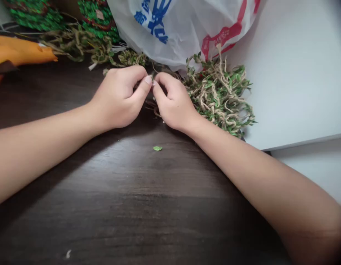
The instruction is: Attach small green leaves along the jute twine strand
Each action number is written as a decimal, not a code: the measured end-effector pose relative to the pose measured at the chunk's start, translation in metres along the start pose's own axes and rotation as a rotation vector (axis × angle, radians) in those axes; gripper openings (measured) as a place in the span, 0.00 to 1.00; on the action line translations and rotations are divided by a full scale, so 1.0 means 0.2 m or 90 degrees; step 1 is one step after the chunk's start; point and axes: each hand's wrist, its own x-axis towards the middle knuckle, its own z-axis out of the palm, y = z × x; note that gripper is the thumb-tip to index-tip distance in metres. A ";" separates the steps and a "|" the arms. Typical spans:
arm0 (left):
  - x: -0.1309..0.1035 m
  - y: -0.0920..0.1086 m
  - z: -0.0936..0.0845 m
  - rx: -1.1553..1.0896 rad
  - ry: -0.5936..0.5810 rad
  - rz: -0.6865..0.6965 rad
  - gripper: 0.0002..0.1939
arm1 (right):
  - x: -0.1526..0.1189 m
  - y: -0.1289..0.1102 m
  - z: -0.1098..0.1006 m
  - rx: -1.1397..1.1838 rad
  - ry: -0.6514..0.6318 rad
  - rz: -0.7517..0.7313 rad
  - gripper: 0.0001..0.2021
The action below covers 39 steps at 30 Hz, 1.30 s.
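Both sets of fingertips meet in the upper middle of the frame, the left hand (119, 97) and the right hand (173, 103) each pinched narrow on the same short bit of leafy twine (153, 77), which runs left to right between them. Its tangled heap (221, 97) lies just right of the right hand, against the plastic bag (184, 25); one loose leaf (157, 148) sits on the dark table (131, 206) below.

Dark wooden table (126, 206), white wall (297, 73)
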 end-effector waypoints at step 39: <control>0.01 -0.02 0.01 0.027 0.012 -0.008 0.15 | -0.01 -0.05 -0.02 -0.001 0.087 0.033 0.23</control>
